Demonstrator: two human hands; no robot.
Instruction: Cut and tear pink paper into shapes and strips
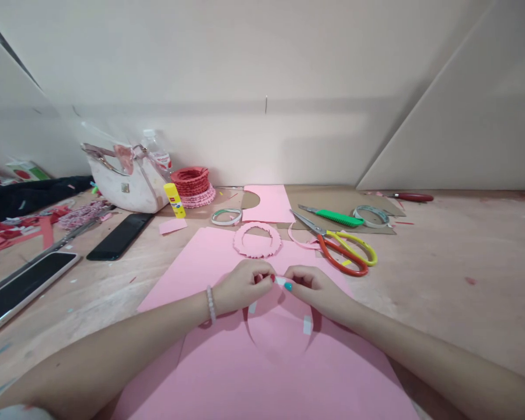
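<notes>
— Far left?

— Red paper scraps (13,230), then two phones, the nearer phone (21,291) and the farther phone (120,236), both lying flat beside the pink sheet, probably set aside to leave the middle free.

— Along the back?

— A handbag (125,181), a bottle (156,150) just behind it, a tilted glue stick (175,200), and a stack of paper rings (192,186): within reach, yet seemingly out of the way.

— And the hands?

— Left hand (240,286) closed in a light fingertip pinch on a paper band (248,324), not clenched. Right hand (319,290) in the same pinch at the band's other side, a bit of white tape (281,280) between the two. Band curving down over the pink sheet (266,379), hands close together, likely to keep both sides meeting.

— Further right?

— A scalloped ring (257,240) just above the fingers, then scissors (336,248) within easy reach of the right hand. Beyond, on cardboard (376,224), a green-handled cutter (332,216) and a tape roll (371,216).
</notes>
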